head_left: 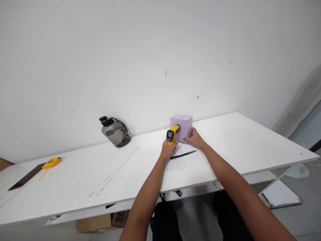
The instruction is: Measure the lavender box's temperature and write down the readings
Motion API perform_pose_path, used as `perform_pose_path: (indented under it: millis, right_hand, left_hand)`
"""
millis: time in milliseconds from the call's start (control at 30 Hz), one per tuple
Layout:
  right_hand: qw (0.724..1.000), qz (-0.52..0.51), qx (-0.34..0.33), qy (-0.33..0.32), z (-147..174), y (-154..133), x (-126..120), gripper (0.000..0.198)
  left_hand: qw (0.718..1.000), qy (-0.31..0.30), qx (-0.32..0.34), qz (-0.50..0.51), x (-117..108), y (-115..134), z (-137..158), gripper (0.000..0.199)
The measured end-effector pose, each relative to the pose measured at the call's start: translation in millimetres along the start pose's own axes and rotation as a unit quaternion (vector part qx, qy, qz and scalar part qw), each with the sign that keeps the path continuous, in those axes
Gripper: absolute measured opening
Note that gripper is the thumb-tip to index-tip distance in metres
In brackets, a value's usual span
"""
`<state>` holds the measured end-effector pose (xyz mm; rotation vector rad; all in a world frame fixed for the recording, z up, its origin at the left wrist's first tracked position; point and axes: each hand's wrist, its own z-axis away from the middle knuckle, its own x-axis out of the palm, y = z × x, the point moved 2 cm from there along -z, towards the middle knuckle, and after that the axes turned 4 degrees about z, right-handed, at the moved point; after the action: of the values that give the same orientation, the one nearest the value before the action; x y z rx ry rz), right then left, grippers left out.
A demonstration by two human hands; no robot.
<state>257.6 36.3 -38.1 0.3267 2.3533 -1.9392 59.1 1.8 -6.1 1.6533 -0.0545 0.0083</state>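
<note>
My left hand (168,150) is wrapped round the handle of a yellow and black infrared thermometer (173,132), its small screen facing me. The thermometer's nose points at the front of a lilac box (186,126) and looks very close to it; whether they touch I cannot tell. With thumb in front and fingers at the side, my right hand (195,138) grips the box's lower right corner. The box stands on the white table near the wall. Just below both hands, a black pen (183,155) lies across a sheet of paper with writing (177,164).
A grey transparent water jug (115,133) with a black lid stands left of centre by the wall. Farther left, a yellow tape measure (51,162) lies beside a dark flat object (27,176). The white table's (105,207) front edge runs before my legs; a cardboard box (94,223) sits below.
</note>
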Motion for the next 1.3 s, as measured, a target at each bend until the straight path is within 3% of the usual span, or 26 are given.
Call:
perform_pose_path:
  millis: [300,567,1300]
  right_hand:
    - [0.999,-0.018,0.01,-0.031,3,-5,-2,0.091]
    - [0.999,0.036,0.016,-0.031,6,-9,-4,0.09]
    - [0.999,0.024,0.028,-0.03,7,-11,-3,0.093]
  left_hand:
    - [1.0,-0.015,-0.007,0.004,-1,0,-1,0.047]
    - [0.999,-0.019,-0.011,0.026,0,2,-1,0.055]
    - [0.999,-0.022,-0.018,0.02,0,7,3,0.048]
